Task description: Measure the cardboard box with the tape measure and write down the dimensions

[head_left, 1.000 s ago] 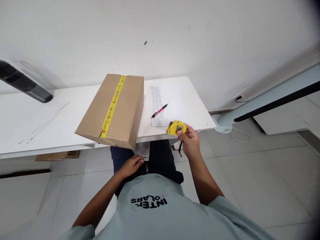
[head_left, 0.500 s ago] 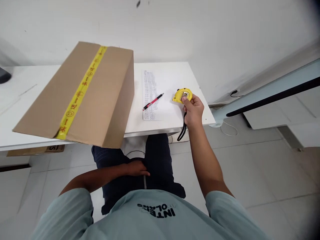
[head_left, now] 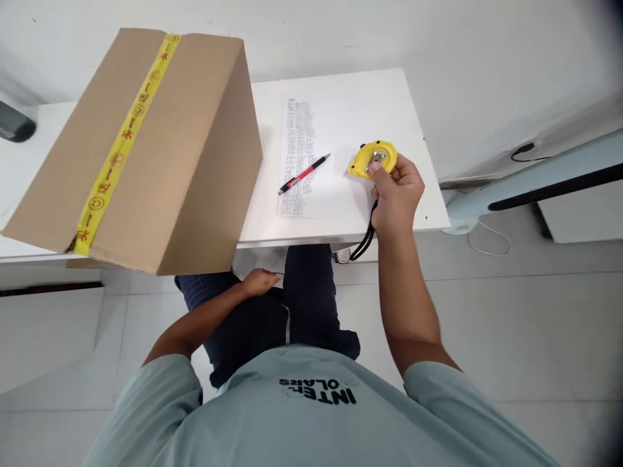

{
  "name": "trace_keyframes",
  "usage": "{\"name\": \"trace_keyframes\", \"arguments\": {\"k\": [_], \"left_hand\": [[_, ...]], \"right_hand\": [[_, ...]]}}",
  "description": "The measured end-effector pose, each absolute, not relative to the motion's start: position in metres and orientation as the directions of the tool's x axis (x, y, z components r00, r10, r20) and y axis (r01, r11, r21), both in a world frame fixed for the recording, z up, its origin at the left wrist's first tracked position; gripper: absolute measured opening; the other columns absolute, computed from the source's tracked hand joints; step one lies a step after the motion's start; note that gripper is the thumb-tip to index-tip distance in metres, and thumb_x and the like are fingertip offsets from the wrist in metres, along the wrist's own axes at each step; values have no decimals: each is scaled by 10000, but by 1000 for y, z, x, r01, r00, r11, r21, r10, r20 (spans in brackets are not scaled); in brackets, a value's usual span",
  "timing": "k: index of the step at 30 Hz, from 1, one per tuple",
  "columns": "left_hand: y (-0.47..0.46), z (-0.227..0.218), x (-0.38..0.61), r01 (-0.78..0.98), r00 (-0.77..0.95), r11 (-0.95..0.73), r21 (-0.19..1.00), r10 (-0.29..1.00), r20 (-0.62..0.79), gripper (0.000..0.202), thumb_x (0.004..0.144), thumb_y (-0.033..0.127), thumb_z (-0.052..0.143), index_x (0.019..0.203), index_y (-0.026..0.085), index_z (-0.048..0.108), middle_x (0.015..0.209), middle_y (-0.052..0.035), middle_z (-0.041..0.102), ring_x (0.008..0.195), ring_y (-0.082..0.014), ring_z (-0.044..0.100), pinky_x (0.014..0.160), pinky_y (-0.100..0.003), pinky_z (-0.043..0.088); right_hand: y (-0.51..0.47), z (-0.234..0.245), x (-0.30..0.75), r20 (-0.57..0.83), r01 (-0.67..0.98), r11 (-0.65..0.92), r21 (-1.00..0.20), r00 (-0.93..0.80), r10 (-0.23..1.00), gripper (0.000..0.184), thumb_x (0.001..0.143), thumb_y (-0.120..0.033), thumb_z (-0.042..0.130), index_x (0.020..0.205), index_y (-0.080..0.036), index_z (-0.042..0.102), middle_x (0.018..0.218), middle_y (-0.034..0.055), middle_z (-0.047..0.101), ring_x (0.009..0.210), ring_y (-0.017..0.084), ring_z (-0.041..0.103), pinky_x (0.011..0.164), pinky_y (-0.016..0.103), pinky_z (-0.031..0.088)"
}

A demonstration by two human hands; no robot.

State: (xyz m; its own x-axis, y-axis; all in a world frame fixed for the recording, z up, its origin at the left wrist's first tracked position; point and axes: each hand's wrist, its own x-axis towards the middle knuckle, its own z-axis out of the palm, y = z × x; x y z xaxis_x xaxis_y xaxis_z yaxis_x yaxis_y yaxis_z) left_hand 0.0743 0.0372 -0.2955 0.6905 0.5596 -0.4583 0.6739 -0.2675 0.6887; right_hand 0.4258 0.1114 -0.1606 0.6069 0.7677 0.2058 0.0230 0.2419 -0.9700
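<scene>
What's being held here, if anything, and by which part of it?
The right grip holds the yellow tape measure by its rear end, thumb on the metal clip. Nothing shows in the left grip.

The cardboard box stands on the desk, and the wall is behind it. To the box's right lies the handwritten sheet, with the pen upon it. Farther right is the tape measure, in the right hand. Before the box, toward its right, is the left hand.
</scene>
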Motion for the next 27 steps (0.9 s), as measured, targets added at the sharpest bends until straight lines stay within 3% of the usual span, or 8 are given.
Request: {"name": "trace_keyframes", "arguments": {"k": [5,10,12,14,17,19,23,27], "left_hand": [[47,-262,54,784,614,-367,501,583,-533,794,1033,712,197,799,191,749,817,-138,742,905,-268,719,820,-348,487],[-2,-235,55,765,618,-491,416,380,-688,783,687,919,654,869,168,777,968,-171,775,976,-355,732,881,-413,532],[-8,-231,58,735,602,-535,416,232,-764,711,593,841,794,852,179,782,960,-136,784,958,-336,739,889,-396,543],[-8,-228,59,719,591,-545,431,153,-792,535,620,682,873,847,205,786,917,-81,789,904,-286,747,856,-348,551],[-15,-222,57,740,597,-528,417,229,-769,253,804,442,813,938,228,792,1011,-59,797,962,-250,754,872,-318,558],[-25,-215,53,770,584,-517,374,335,-739,168,922,341,695,1003,222,784,1107,-73,786,1053,-246,745,998,-351,546],[-43,-207,48,851,502,-463,249,575,-646,278,1032,245,495,1126,182,749,1186,-120,748,1168,-259,712,1267,-484,363],[-46,-214,58,911,399,-382,158,717,-571,308,1036,207,455,1147,147,736,1186,-160,730,1170,-282,709,1290,-539,332]], "right_hand": [[114,-159,423,188,19,223,-975,608,771,570,718,-555,895,1157,-251,698,1059,57,694,927,213,705,604,306,605],[115,-156,420,238,80,236,-968,579,779,568,753,-595,861,1180,-261,691,1118,70,693,1047,254,710,733,391,657],[114,-157,421,247,100,232,-968,574,781,575,762,-624,843,1188,-269,688,1150,78,696,1081,276,710,758,421,665],[114,-158,421,248,101,233,-967,570,784,585,771,-636,831,1208,-277,683,1170,84,696,1100,291,711,770,437,670],[112,-160,422,237,92,225,-970,553,799,598,787,-639,822,1247,-288,672,1183,92,693,1109,304,714,788,459,674],[111,-161,422,247,112,222,-969,536,807,603,805,-649,803,1271,-293,663,1198,97,689,1112,311,715,800,476,675],[111,-162,422,313,189,251,-949,510,801,563,871,-642,739,1304,-295,642,1215,104,682,1103,309,720,805,486,675],[113,-166,420,322,217,242,-946,521,790,538,897,-621,720,1310,-289,626,1198,107,682,1065,293,729,801,470,674]]}}
